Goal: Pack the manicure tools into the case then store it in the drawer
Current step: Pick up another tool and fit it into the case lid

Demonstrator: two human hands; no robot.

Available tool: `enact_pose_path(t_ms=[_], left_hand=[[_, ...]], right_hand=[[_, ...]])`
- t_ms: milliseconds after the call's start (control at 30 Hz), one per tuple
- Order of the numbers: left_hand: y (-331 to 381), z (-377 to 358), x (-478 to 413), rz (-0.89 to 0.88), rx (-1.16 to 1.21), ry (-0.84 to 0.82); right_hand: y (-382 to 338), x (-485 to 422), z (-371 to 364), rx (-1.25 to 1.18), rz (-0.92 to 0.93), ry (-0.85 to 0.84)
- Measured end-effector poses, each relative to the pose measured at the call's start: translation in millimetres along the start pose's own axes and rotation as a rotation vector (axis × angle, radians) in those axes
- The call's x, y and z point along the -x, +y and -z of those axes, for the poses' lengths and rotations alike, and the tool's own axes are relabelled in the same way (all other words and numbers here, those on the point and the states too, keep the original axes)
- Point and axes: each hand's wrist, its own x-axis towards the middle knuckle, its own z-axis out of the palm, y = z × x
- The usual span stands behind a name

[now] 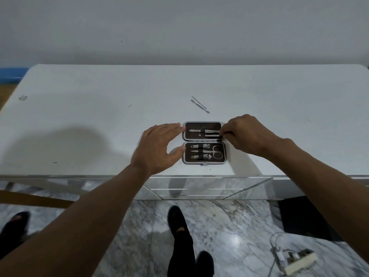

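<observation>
A dark manicure case (204, 142) lies open flat near the front edge of the white table (99, 116). Its near half holds clippers, scissors and small files under elastic straps. Its far half holds a flat silver tool and a second thin tool. My right hand (243, 134) pinches the end of that thin tool at the far half's right edge. My left hand (157, 146) rests open against the case's left side, fingertips touching both halves. Two thin metal tools (199, 104) lie loose on the table beyond the case.
A mirrored drawer front (199, 186) sits below the table edge, shut. My feet in dark shoes (177, 220) stand on the marble floor. A white power strip with cable (295, 262) lies on the floor at the right. A wall stands behind the table.
</observation>
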Motion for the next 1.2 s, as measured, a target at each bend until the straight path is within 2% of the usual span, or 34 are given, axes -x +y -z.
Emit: enact_pose_path(t_ms=[600, 1200], left_hand=[[1, 1, 0, 0.007, -0.011, -0.010], [1, 1, 0, 0.015, -0.015, -0.009]], right_hand=[[-7, -7, -2, 0.054, 0.067, 0.010], [-14, -18, -7, -0.047, -0.054, -0.022]])
